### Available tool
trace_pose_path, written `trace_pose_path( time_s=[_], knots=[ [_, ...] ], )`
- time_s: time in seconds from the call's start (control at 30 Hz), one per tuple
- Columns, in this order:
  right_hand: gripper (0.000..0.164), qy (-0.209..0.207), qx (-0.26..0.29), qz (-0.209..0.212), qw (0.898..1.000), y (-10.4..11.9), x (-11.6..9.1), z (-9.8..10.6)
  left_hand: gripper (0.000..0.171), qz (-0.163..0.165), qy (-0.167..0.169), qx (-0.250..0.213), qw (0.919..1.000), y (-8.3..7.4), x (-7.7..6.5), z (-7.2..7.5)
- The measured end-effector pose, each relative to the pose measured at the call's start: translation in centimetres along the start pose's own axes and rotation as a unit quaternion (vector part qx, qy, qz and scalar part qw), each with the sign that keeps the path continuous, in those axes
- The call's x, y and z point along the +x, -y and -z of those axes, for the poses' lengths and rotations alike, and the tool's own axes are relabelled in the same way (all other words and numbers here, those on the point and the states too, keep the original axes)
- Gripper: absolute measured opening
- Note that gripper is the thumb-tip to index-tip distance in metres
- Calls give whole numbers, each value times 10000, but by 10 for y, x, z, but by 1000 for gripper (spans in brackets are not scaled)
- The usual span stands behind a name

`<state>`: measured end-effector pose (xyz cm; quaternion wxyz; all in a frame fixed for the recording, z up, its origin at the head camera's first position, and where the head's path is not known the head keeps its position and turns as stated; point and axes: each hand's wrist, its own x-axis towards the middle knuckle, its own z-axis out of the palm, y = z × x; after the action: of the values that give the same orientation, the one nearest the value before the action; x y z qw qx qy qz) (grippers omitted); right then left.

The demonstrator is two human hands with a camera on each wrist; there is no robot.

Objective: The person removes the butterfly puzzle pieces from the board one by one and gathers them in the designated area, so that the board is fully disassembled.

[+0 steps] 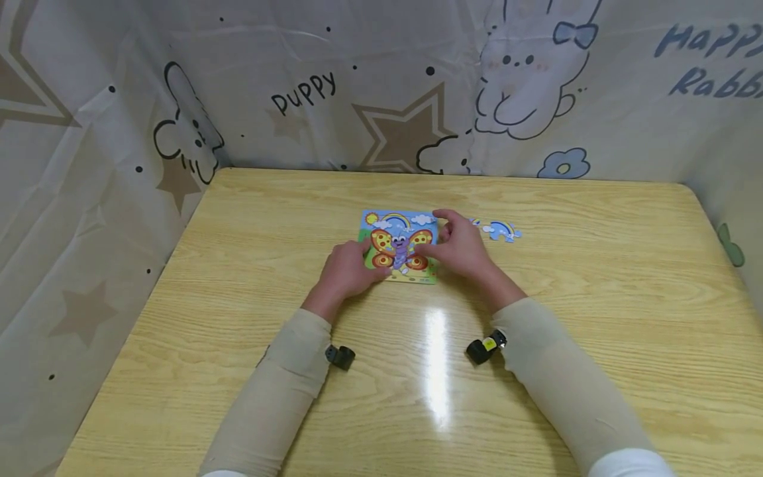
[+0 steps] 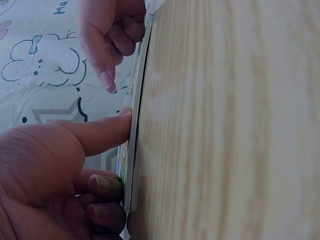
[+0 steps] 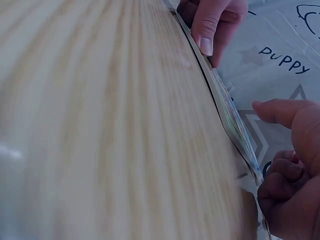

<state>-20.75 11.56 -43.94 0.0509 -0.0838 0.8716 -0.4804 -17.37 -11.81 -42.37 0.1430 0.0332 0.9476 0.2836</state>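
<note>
A square butterfly jigsaw puzzle lies flat on the table, its picture showing a rainbow, sun and clouds. My left hand holds its left side and lower edge, thumb against the near edge and fingers curled at the left, as the left wrist view also shows. My right hand is at the right side. Its index finger reaches the upper right corner, while the thumb stretches over the picture, apart from the surface in the right wrist view. The other right fingers are curled beside the board's edge.
Loose puzzle pieces with a rainbow print lie to the right, just beyond my right hand. The wooden table ends at a printed cloth behind and at the left. Black wrist devices hang inside both sleeves.
</note>
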Motion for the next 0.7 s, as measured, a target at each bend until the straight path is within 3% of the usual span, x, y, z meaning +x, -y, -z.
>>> trace_pose_path(
  time_s=[0.7],
  knots=[
    [70, 124, -532, -335, 9979, -4, 6, -6, 80, 50, 10, 24, 10000, -3, -1, 0]
  ],
)
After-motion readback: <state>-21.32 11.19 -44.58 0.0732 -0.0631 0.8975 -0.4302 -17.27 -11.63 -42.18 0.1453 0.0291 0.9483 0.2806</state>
